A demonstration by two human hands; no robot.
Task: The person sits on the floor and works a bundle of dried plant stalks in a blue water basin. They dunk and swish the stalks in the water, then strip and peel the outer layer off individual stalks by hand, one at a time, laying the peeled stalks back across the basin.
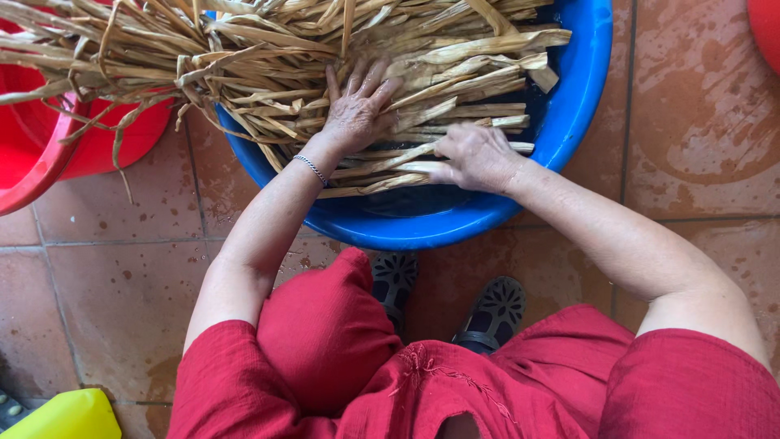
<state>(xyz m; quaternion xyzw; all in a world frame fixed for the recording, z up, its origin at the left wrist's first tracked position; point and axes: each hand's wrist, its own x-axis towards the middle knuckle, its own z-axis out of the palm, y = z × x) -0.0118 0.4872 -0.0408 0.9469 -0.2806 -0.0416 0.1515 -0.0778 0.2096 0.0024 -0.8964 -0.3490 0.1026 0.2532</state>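
Hands press dried pale leaf strips [341,73] into a blue basin [581,97] on the tiled floor [699,122]: the left hand [356,110] lies flat with fingers spread, the right hand [475,156] curls its grip around a few strips near the basin's front rim. Long ends overhang the basin toward the red tub [49,154] beside it and could slide out if the bundle shifts.
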